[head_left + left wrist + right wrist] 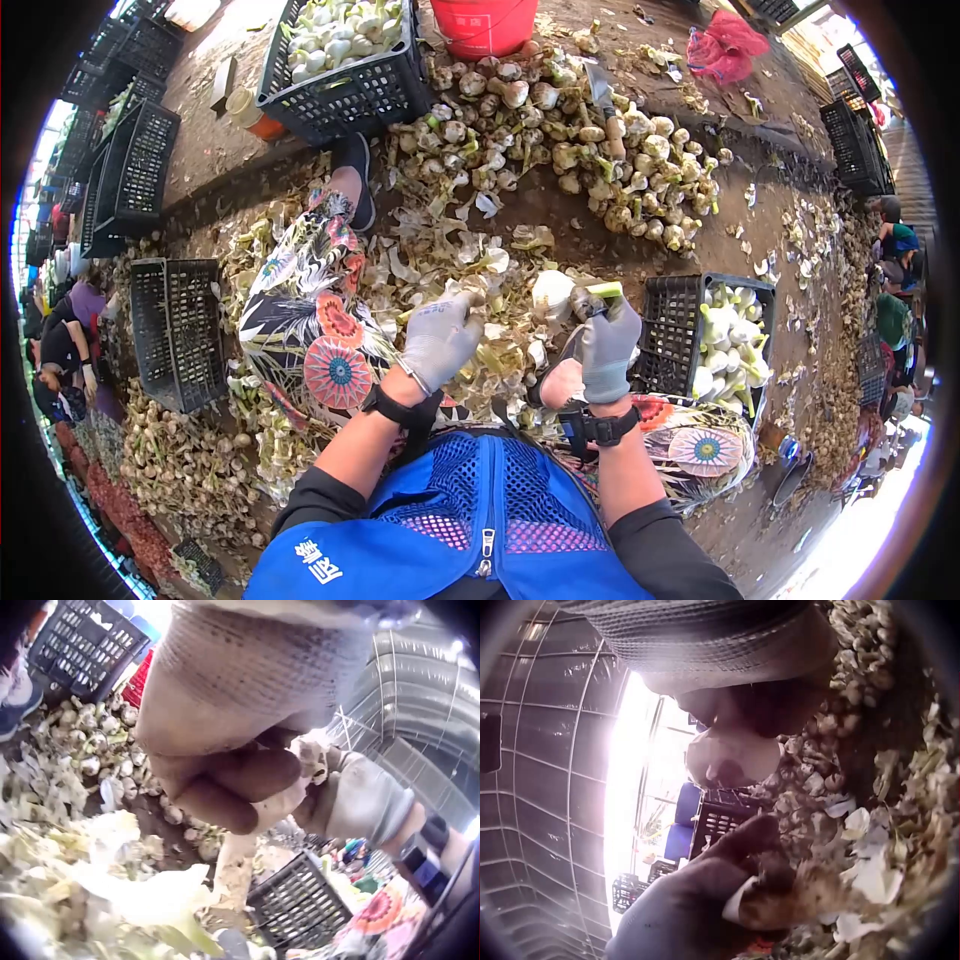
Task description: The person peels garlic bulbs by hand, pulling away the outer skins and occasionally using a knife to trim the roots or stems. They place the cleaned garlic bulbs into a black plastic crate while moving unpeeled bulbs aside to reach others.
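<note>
A white garlic bulb (553, 295) with a short green stem (605, 289) is gripped by the gloved right hand (610, 350), whose fingertips look dark and dirty. The bulb (733, 757) also shows pale below that hand in the right wrist view. To its left, apart from the bulb, the gloved left hand (440, 335) has curled fingers. Brown papery skin (802, 900) is pinched in the left hand (682, 915) in the right wrist view. In the left wrist view the left hand's curled fingers (217, 787) hide part of what it holds.
Loose skins (500, 350) cover the ground between the legs. Beyond lies a heap of untrimmed garlic (500, 120) with a wooden-handled blade (605, 110). A crate of white garlic (660, 325) stands at the right, another crate (345, 100) and a red bucket (483, 25) ahead, an empty crate (180, 330) at left.
</note>
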Available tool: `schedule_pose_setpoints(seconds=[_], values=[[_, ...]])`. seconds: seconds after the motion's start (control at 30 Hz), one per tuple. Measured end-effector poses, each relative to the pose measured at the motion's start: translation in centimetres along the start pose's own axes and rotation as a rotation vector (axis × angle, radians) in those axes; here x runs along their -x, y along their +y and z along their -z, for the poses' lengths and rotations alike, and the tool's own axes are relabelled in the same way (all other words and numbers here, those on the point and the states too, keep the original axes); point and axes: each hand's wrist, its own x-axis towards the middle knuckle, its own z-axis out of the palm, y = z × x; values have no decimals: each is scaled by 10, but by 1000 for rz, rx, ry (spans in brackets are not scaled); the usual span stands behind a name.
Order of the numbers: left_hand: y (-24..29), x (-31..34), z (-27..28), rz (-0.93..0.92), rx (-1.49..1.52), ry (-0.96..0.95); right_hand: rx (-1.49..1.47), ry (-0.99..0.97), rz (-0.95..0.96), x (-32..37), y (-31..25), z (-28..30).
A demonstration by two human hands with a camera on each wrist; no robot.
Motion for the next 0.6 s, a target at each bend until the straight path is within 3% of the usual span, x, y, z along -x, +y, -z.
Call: schedule_pose_setpoints(seconds=[0.07,0.1,0.13,0.2,0.23,0.27,0.33,0.37,0.4,0.53,0.6], values=[[19,-1,10,-226,36,226,44,-28,51,3,-1,-3],[30,-1,19,-125,126,81,43,-29,50,5,-4,-7],[35,-1,17,-125,127,83,94,-22,153,9,-11,-11],[45,-3,11,157,602,-74,143,-18,260,11,-15,-15],[42,-6,4,-37,523,-13,256,0,386,11,-12,-16],[39,-2,-3,-37,522,-14,369,20,511,11,-11,-17],[46,7,-11,13,292,-129,415,18,569,11,-10,-16],[49,7,-11,206,410,-219,460,14,630,11,-9,-16],[49,8,-10,208,410,-219,460,12,629,12,-5,-16],[21,7,-11,123,143,-205,-162,20,14,10,0,-3],[2,5,-14,109,17,-171,-157,79,-53,2,7,10]])
